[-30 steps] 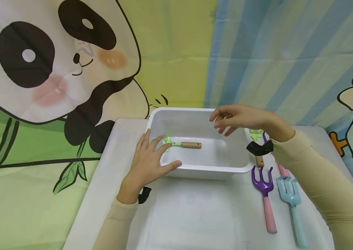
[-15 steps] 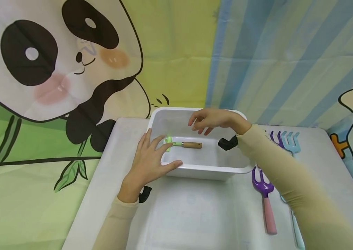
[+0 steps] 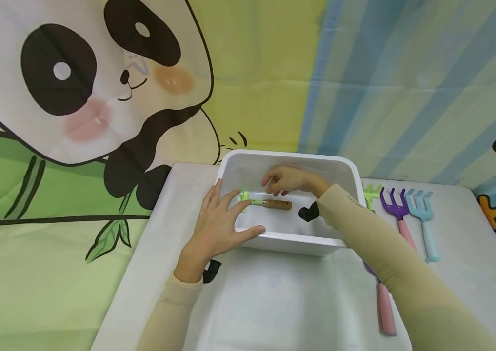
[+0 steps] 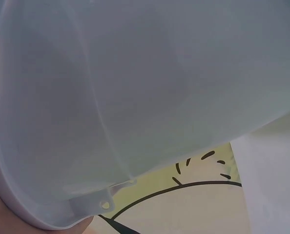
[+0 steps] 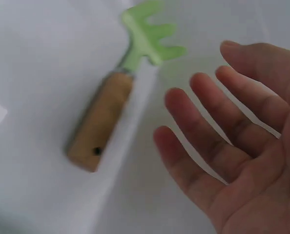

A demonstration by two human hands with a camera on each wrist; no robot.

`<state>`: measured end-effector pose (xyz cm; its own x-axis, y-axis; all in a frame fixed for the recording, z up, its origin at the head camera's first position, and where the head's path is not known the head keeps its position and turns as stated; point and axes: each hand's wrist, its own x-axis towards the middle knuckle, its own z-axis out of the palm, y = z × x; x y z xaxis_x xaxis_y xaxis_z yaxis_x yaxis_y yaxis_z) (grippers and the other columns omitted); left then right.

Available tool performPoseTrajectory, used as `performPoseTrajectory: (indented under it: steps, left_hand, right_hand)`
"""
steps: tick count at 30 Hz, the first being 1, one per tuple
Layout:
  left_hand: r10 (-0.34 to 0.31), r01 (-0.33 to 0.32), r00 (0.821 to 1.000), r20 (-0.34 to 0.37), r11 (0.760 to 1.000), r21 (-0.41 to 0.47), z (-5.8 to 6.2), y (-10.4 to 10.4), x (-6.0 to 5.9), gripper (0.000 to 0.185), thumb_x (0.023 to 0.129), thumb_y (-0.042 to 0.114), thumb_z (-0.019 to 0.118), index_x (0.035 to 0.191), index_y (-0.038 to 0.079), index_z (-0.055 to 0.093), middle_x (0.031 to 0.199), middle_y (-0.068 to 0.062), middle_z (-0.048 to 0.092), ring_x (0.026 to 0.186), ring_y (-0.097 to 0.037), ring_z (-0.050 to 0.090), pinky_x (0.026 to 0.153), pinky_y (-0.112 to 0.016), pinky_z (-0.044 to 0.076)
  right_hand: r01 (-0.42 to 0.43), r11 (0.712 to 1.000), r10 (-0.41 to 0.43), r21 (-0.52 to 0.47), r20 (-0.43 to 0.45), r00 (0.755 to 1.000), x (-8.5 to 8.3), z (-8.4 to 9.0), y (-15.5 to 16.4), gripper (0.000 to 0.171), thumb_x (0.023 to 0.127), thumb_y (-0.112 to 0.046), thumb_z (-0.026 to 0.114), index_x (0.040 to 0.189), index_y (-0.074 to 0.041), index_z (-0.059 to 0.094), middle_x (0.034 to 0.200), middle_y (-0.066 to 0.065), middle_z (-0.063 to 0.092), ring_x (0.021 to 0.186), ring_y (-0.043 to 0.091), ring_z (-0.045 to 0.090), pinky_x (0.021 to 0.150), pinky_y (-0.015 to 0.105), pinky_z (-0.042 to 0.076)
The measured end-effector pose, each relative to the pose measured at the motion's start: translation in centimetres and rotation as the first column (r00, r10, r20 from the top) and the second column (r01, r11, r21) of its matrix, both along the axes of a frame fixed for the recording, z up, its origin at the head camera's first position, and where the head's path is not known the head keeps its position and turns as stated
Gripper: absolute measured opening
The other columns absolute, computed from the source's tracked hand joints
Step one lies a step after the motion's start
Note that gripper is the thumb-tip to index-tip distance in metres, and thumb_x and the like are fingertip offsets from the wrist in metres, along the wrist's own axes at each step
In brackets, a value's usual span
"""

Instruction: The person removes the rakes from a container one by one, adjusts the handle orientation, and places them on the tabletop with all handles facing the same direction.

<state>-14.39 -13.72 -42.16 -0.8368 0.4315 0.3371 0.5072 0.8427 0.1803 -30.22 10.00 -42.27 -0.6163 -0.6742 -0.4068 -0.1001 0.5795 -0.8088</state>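
Observation:
A small hand rake (image 3: pixel 277 204) with a green head and a wooden handle lies on the floor of the white plastic bin (image 3: pixel 296 238). My right hand (image 3: pixel 289 178) reaches into the bin just above and behind the rake. In the right wrist view the fingers (image 5: pixel 184 107) are spread and loosely bent, apart from the rake (image 5: pixel 103 117), with nothing held. My left hand (image 3: pixel 219 222) rests on the bin's front left corner, fingers spread along the rim and thumb on the front edge. The left wrist view is mostly filled by the bin's outer wall (image 4: pixel 135 87).
Right of the bin lie a green rake (image 3: pixel 370 194), a purple fork (image 3: pixel 395 208) with a pink handle and a light blue rake (image 3: pixel 423 214). Another pink-handled fork (image 3: pixel 386 309) lies nearer, partly hidden by the right sleeve. A printed panda curtain (image 3: pixel 248 78) hangs behind the table.
My right hand has moved left from the bin's right edge and lowered inside it, close to the rake. The left hand stays on the corner. The head view has shifted slightly.

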Motion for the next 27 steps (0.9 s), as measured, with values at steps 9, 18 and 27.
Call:
performPoseTrajectory:
  steps: [9,18,27]
  left_hand:
    - [-0.004,0.004,1.0,-0.011,1.0,0.011,0.0,0.1,0.0,0.084,0.084,0.086,0.037,0.127,0.021,0.069,0.136,-0.013,0.058,0.144,-0.051,0.02,0.116,-0.059,0.014]
    - [0.006,-0.006,1.0,0.011,1.0,0.02,-0.1,0.2,0.1,0.084,0.084,0.087,0.038,0.128,0.022,0.069,0.138,-0.011,0.057,0.146,-0.049,0.016,0.118,-0.057,0.01]
    - [0.004,-0.004,1.0,0.001,1.0,0.013,-0.1,0.2,0.1,0.086,0.084,0.087,0.036,0.126,0.02,0.07,0.135,-0.013,0.059,0.145,-0.05,0.017,0.117,-0.058,0.011]
  right_hand:
    - [-0.044,0.995,0.051,0.093,-0.077,0.996,-0.1,-2.8,0.1,0.031,0.095,-0.002,0.059,0.125,0.008,0.058,0.097,0.02,0.066,0.082,0.031,0.057,0.074,0.042,0.049]
    - [-0.122,0.942,0.194,0.313,-0.209,0.958,0.5,-4.2,0.1,0.029,0.09,-0.008,0.067,0.118,-0.001,0.065,0.112,0.013,0.066,0.091,0.019,0.061,0.077,0.029,0.051]
    - [-0.116,0.912,0.148,0.393,-0.05,0.988,1.5,-4.7,-0.6,0.038,0.091,-0.01,0.069,0.125,-0.005,0.054,0.103,0.01,0.056,0.074,0.016,0.057,0.071,0.032,0.056]
